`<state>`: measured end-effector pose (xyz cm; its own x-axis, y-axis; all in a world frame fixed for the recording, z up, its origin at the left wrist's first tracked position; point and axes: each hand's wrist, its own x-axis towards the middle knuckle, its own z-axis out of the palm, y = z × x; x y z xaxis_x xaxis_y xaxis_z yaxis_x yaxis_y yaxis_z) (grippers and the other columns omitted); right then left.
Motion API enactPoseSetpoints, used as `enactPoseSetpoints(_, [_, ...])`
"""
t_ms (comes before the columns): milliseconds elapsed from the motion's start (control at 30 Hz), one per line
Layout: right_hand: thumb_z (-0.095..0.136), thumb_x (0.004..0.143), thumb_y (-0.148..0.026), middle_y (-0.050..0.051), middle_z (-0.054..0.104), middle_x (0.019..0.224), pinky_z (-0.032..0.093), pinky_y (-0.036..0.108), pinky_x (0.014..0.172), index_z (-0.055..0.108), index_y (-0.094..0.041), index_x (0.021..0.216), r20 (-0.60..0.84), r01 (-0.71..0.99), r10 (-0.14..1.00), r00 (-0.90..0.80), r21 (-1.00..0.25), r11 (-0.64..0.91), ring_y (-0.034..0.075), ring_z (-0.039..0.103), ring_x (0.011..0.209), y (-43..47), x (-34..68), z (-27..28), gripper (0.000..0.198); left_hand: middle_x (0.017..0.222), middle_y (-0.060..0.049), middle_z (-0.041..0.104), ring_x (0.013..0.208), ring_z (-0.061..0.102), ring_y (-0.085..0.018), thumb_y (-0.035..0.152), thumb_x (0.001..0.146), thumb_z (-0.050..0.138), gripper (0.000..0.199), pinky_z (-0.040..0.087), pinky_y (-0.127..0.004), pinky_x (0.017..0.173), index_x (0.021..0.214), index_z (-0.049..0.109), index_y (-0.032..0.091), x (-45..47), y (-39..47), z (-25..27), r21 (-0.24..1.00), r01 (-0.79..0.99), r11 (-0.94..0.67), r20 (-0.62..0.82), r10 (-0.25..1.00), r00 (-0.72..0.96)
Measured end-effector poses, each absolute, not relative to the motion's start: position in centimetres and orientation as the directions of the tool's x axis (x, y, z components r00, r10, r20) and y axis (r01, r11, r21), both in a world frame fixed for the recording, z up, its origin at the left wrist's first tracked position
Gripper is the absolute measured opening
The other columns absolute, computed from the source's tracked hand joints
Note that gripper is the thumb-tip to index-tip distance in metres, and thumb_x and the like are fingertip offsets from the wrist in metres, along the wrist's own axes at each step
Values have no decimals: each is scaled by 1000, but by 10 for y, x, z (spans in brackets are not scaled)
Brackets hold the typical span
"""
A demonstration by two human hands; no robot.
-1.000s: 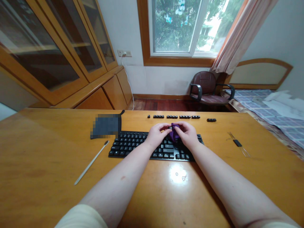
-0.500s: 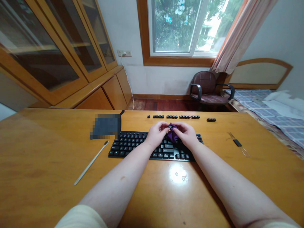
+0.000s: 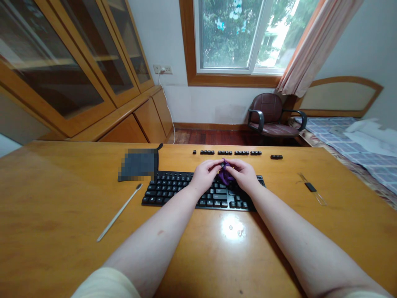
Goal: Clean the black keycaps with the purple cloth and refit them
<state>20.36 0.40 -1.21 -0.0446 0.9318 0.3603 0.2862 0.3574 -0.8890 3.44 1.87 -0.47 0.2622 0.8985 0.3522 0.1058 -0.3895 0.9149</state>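
Note:
Above the black keyboard (image 3: pixel 173 186), my two hands meet around a small black keycap (image 3: pixel 222 165) and a crumpled purple cloth (image 3: pixel 226 178). My left hand (image 3: pixel 204 176) pinches the keycap from the left with thumb and fingers. From the other side, my right hand (image 3: pixel 242 173) grips the purple cloth, its thumb pressed close to the keycap. The cloth hangs down over the keyboard and hides part of its keys. Both forearms cross the keyboard's near edge. Along the table's far side, loose black keycaps (image 3: pixel 225 152) lie in short groups.
A keycap puller with wire loops (image 3: pixel 310 187) lies to the right. On the left are a long white-handled brush (image 3: pixel 119 213) and a dark pouch, partly pixelated (image 3: pixel 138 164). The wooden table (image 3: pixel 192 256) ends just beyond the keycap row; an office chair (image 3: pixel 268 111) stands behind it.
A bit of the purple cloth has come up over the keycap between my fingers, covering more of it. My hands stay in nearly the same place.

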Motion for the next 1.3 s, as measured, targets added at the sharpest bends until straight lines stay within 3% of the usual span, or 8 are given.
enactPoseSetpoints(200, [65,74,-31,5,67,98,50,34,79,68,-28,103,418,363,903,-104,-829,425,19,62,90,4,204,-12,29,86,-4,66,84,63,-14,16,75,59,19,51,-30,82,94,58,14,37,25,-13,976,-84,-199,215,936,281])
enactPoseSetpoints(400, [64,75,-31,5,68,85,51,34,76,71,-24,84,441,408,897,-36,-813,416,19,63,82,1,203,-6,14,77,-1,66,76,64,-12,15,74,60,32,50,-29,81,105,52,15,36,23,-14,984,-138,-116,158,922,353])
enactPoseSetpoints(500, [63,76,-32,5,68,83,51,34,74,70,-22,80,438,413,899,-17,-816,405,19,63,79,2,204,-7,13,76,-1,66,76,64,-12,15,73,60,33,50,-28,80,105,52,15,37,22,-13,984,-134,-117,156,929,335])
enactPoseSetpoints(733, [63,75,-33,6,66,96,51,31,69,68,-25,99,404,340,904,-143,-837,428,19,62,85,2,204,-8,25,71,2,62,71,61,-10,15,73,60,31,49,-25,74,102,52,16,37,22,-12,982,-105,-154,179,936,304])
enactPoseSetpoints(967, [63,75,-34,5,68,82,50,35,75,71,-22,78,426,378,905,-19,-834,401,19,63,79,1,203,-5,15,73,0,63,74,63,-11,14,73,60,34,51,-29,78,106,52,14,38,21,-12,981,-113,-155,184,928,323])
enactPoseSetpoints(1200, [60,79,-34,5,68,94,48,35,82,70,-25,91,493,402,870,25,-802,443,20,62,90,-1,201,-4,19,77,-1,62,77,62,-12,13,71,63,29,52,-29,76,99,55,15,40,22,-11,979,-55,-196,204,956,209])
enactPoseSetpoints(1300, [59,79,-33,5,67,100,47,35,85,70,-25,95,496,369,868,-32,-801,472,19,60,95,-1,201,-4,20,77,-1,62,77,62,-12,11,69,64,32,51,-28,76,98,53,15,40,21,-12,977,-29,-213,214,950,230])
